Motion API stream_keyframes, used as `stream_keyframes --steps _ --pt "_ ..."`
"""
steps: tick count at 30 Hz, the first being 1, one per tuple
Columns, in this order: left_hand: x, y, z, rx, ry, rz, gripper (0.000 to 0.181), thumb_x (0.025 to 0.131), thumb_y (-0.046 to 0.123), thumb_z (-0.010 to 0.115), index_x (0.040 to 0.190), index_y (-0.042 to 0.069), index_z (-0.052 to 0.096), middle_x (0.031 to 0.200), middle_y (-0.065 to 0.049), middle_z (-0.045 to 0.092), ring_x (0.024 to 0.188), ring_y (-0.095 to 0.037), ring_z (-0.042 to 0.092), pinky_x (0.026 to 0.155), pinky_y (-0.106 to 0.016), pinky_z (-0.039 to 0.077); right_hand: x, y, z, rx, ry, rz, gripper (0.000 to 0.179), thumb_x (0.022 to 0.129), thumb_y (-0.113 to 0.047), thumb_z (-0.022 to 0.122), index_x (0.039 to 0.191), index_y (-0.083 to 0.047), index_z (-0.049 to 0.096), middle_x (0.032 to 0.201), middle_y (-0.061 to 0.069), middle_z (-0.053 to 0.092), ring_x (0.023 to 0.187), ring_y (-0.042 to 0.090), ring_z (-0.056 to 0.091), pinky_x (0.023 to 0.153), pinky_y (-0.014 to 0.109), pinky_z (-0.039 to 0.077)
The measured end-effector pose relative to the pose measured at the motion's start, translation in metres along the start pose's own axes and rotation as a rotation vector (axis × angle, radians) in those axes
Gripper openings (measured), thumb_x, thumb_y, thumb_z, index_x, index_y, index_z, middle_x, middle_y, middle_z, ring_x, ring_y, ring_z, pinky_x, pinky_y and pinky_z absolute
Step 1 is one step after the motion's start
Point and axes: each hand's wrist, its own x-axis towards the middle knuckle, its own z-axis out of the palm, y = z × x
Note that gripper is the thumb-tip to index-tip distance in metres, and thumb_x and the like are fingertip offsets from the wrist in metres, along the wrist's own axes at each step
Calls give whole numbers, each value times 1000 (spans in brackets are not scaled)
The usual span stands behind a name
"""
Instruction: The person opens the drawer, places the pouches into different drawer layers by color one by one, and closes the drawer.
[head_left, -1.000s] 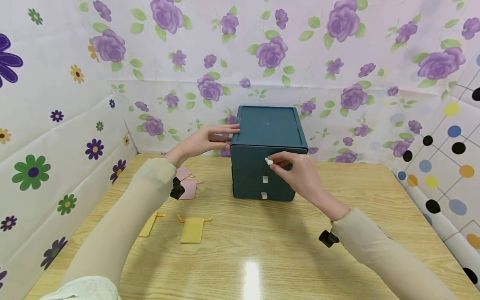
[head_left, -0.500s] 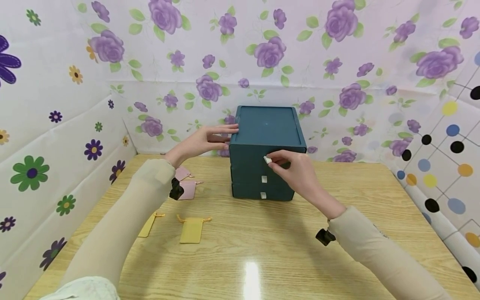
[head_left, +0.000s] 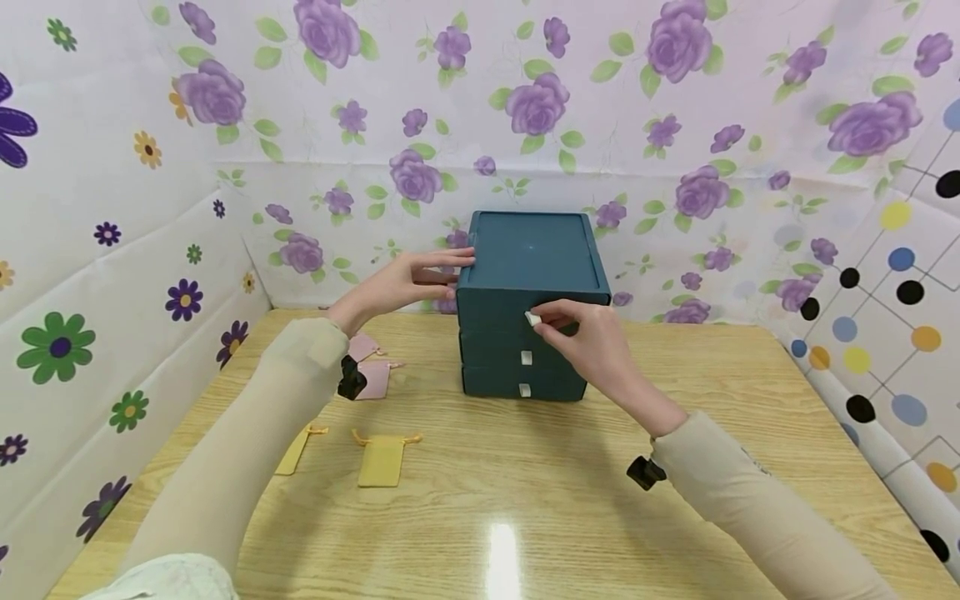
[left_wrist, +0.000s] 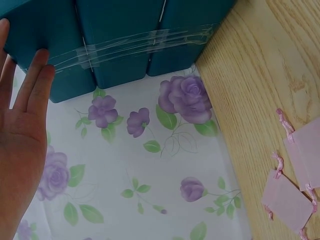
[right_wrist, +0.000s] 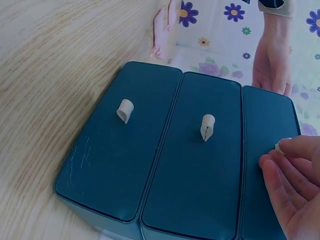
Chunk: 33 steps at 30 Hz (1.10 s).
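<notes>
A dark teal three-drawer box (head_left: 532, 250) stands on the table, with a small white pull tab on each drawer. My right hand (head_left: 592, 337) pinches the top drawer's pull tab (head_left: 533, 318) between thumb and fingers. In the right wrist view the middle tab (right_wrist: 207, 127) and bottom tab (right_wrist: 125, 110) are free, and the three drawer fronts look about level. My left hand (head_left: 397, 287) rests straight fingers against the box's upper left side. Clear tape (left_wrist: 125, 46) runs across that side in the left wrist view.
Two pink drawstring pouches (head_left: 373, 379) lie left of the box, partly behind the left wrist. Nearer lie a yellow pouch (head_left: 382, 461) and another yellow one (head_left: 294, 452) partly covered by the left arm. Flowered cloth (head_left: 420, 100) hangs behind the wooden table (head_left: 450, 533).
The head view shifts slightly. Both hands keep their places on the box. The dark gap above the top drawer front looks thinner than a second ago.
</notes>
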Motion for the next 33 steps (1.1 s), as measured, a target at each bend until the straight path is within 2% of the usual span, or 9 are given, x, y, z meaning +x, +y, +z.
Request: stream_keyframes --steps 11,22,33 --pt "0 1 1 4 5 -15 55 98 9 60 150 16 45 164 3 29 142 -29 45 108 -39 50 -2 2 1 9 4 6 18 91 -16 72 108 -11 76 92 6 77 78 16 72 71 35 60" --pt "-1 -1 4 -4 29 -8 56 98 6 59 151 14 42 164 -2 29 143 -33 43 109 -42 49 -3 2 2 1 0 -4 19 91 -16 73 109 -11 76 93 5 76 78 16 71 70 35 60" --pt "-2 -1 4 3 33 -16 56 98 10 60 151 18 44 163 3 31 144 -29 43 111 -43 47 -3 1 1 5 2 -16 19 90 -15 74 108 -10 75 92 6 76 76 16 71 69 35 60"
